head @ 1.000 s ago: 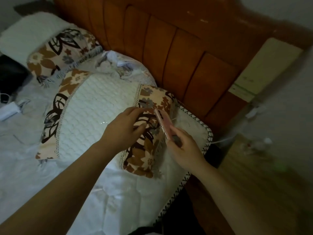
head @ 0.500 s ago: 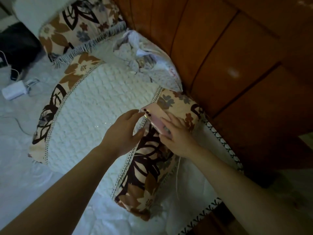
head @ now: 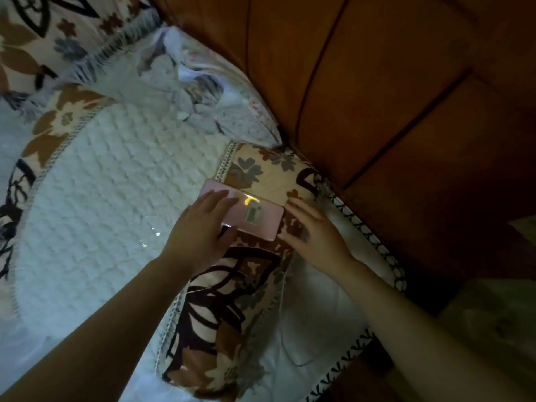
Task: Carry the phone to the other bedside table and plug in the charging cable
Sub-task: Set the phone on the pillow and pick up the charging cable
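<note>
A pink phone (head: 255, 216) lies flat, back up, on the brown flowered end of a white quilted pillow (head: 110, 198). My left hand (head: 200, 230) covers the phone's left half, fingers flat on top and thumb at its near edge. My right hand (head: 313, 230) rests with spread fingers on the pillow, touching the phone's right end. A thin white cable (head: 282, 314) runs from under my right hand down over the sheet and loops near the bed's edge. Its plug is hidden.
The brown padded headboard (head: 377, 97) rises right behind the pillow. A second flowered pillow (head: 43, 39) and a crumpled cloth (head: 185, 91) lie at the upper left. Beyond the bed's patterned edge (head: 377, 248), a pale wooden surface (head: 493, 329) shows at the right.
The phone went from upright on edge between both hands to lying flat on the pillow. The view has moved closer to the headboard.
</note>
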A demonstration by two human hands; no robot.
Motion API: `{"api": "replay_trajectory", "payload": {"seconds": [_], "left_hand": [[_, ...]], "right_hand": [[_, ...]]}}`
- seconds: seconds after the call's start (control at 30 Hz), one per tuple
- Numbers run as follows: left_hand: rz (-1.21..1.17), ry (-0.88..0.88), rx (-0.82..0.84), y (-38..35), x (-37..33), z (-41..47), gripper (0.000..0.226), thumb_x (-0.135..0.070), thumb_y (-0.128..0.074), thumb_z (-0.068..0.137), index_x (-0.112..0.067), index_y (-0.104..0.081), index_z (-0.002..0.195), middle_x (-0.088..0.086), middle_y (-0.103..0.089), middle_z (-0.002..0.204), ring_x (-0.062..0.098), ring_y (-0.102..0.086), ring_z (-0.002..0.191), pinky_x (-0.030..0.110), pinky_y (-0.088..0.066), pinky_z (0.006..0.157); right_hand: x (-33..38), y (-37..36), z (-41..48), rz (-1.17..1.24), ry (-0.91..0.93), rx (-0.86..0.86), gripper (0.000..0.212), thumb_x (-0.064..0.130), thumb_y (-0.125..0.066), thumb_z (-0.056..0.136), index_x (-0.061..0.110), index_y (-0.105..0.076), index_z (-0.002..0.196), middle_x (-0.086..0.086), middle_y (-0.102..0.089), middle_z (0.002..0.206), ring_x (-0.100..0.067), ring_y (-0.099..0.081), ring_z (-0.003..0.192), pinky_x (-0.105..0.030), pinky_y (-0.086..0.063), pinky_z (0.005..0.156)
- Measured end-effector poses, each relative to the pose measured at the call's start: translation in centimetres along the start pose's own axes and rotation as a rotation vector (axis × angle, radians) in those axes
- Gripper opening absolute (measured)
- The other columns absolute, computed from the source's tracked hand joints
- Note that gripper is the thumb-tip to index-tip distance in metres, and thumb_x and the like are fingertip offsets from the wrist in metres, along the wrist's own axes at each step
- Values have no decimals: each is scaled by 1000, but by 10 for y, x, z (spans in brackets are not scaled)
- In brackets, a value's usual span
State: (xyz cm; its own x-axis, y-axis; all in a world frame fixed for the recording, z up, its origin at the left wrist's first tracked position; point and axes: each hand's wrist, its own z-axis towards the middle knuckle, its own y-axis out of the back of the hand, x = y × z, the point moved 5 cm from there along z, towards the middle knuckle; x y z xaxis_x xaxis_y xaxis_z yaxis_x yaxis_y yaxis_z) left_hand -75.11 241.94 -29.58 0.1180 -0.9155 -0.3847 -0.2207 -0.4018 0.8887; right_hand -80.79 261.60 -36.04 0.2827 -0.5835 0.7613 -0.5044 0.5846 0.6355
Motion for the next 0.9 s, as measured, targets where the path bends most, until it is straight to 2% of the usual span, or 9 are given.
{"api": "replay_trajectory", "payload": {"seconds": [0.07, 0.1, 0.2, 0.37, 0.47, 0.6, 0.67, 0.77, 0.9], "left_hand": [[19, -50, 27, -7, -13, 9, 53, -29, -56, 85, -19, -41, 134, 9, -41, 144, 29, -36, 131, 56, -38, 99], [17, -77, 35, -11, -20, 14, 53, -29, -56, 84, -19, -41, 134, 9, -41, 144, 29, -36, 132, 58, -37, 99], [16, -137, 73, -27, -39, 24, 53, -31, -55, 85, -20, -40, 135, 10, -39, 145, 30, -33, 134, 59, -36, 100], [38, -72, 22, -41, -41, 37, 53, -29, -55, 85, -15, -41, 135, 13, -40, 144, 33, -34, 132, 60, -33, 101], [83, -78, 9, -46, -35, 39, 52, -26, -56, 84, -14, -43, 133, 13, -43, 142, 32, -33, 133, 62, -30, 102], [128, -110, 11, -53, -30, 37, 51, -27, -55, 85, -14, -42, 133, 12, -41, 144, 31, -26, 137, 63, -26, 104], [134, -118, 7, -54, -29, 36, 51, -28, -55, 85, -14, -42, 133, 13, -40, 144, 31, -26, 137, 63, -26, 104], [123, -112, 8, -54, -28, 35, 52, -28, -55, 85, -15, -43, 133, 12, -40, 144, 32, -25, 138, 62, -25, 105], [57, -101, 21, -49, -36, 29, 52, -28, -54, 85, -16, -41, 134, 12, -40, 144, 32, -30, 135, 59, -31, 104]], "right_hand": [[-25, 14, -24, 104, -145, -109, 54, 38, -63, 82, 23, -46, 131, 3, -45, 138, -8, -40, 123, -8, -33, 91], [-38, 19, -36, 130, -207, -152, 51, 39, -63, 82, 24, -48, 129, 4, -49, 133, -7, -45, 118, -8, -36, 88], [-69, 26, -66, 100, -311, -236, 44, 36, -63, 82, 20, -54, 122, 6, -57, 120, -9, -54, 105, -21, -42, 85], [-104, 17, -84, 83, -388, -261, 40, 31, -67, 81, 18, -58, 117, 8, -60, 108, -8, -56, 95, -12, -38, 75], [-111, 4, -72, 69, -372, -208, 42, 30, -66, 82, 20, -54, 121, 2, -60, 111, -14, -55, 99, -21, -42, 78], [-115, -14, -46, -107, -312, -100, 47, 26, -62, 85, 16, -49, 129, -5, -49, 134, -23, -43, 122, -31, -38, 95], [-119, -22, -36, -150, -320, -20, 46, 25, -59, 86, 14, -48, 130, -6, -47, 138, -25, -39, 126, -34, -37, 100], [-118, -27, -29, -191, -289, 35, 30, 22, -56, 88, 13, -60, 116, -8, -59, 122, -26, -50, 113, -40, -45, 90], [-98, -5, -37, -156, -204, -64, 17, 17, -58, 86, 13, -68, 99, -9, -68, 98, -27, -60, 92, -40, -50, 75]]}}
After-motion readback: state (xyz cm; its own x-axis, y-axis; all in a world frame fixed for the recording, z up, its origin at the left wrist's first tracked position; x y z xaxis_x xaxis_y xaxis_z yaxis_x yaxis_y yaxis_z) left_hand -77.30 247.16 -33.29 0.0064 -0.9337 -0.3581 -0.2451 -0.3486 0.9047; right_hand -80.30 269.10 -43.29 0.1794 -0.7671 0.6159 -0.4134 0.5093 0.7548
